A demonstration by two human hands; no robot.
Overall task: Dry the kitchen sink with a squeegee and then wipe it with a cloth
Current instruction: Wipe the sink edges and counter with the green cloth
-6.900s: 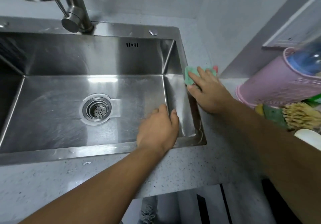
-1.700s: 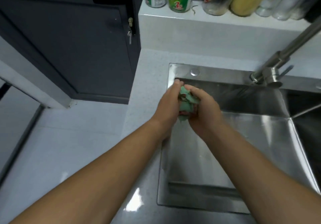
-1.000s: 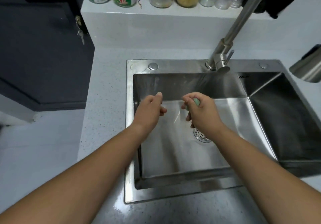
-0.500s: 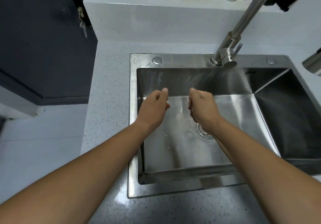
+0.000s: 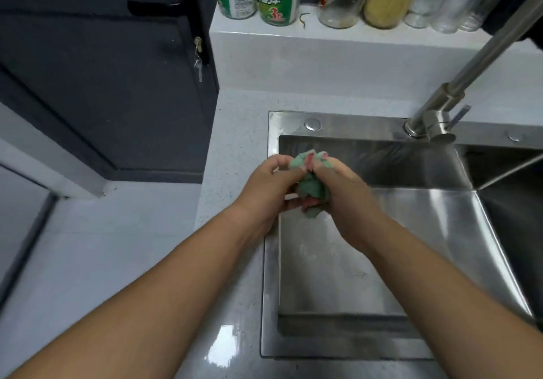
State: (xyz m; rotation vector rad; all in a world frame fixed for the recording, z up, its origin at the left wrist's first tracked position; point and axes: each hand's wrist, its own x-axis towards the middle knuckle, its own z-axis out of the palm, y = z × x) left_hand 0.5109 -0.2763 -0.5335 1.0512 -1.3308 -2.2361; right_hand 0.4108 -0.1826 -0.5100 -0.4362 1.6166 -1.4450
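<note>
Both hands meet over the left edge of the sink, with the cloth bunched between them. The left hand has its fingers curled round the cloth's left side, thumb on top. The right hand is wrapped tight round the other side, so the green wad with its pink patches shows only in the gap and above the knuckles. It reads as a wringing or re-bunching grip, held above the basin and touching no steel.

No squeegee is in view and the cloth is the tool in hand, so I judge the squeegee part done and the wiping part under way. The basin floor looks dull and mostly dry, with a few specks near the front wall. The sink's right part runs out of view, so its state cannot be told. The counter shines near the front corner, wet or merely reflecting. Left, as I judge it: open the cloth out and finish any unwiped walls, the rim and round the tap
</note>
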